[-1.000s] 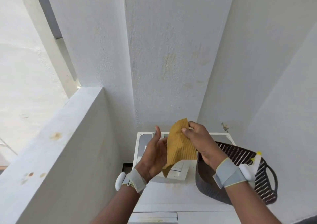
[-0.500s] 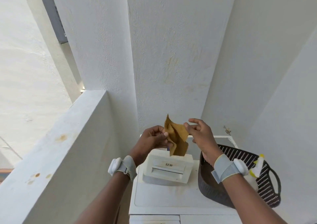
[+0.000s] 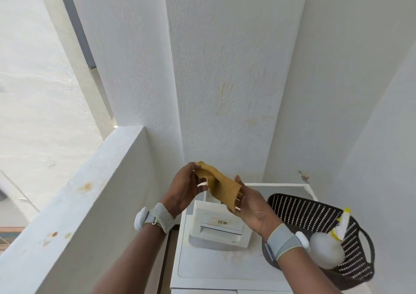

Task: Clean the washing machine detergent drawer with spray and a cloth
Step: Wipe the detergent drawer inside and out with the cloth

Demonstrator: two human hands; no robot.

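Left hand [image 3: 186, 189] and right hand [image 3: 249, 206] both pinch the mustard-yellow ribbed cloth [image 3: 219, 186] above the white plastic detergent drawer [image 3: 221, 228] (on washer top [image 3: 216, 264], left edge).

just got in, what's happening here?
A person stands at a white washing machine in a narrow alcove. Both hands hold a mustard cloth up in the air: the left hand pinches its upper end, the right hand has the lower end. The removed detergent drawer sits on the machine top below the cloth, untouched. A spray bottle rests in the dark perforated basket at right. Wiping hasn't begun.
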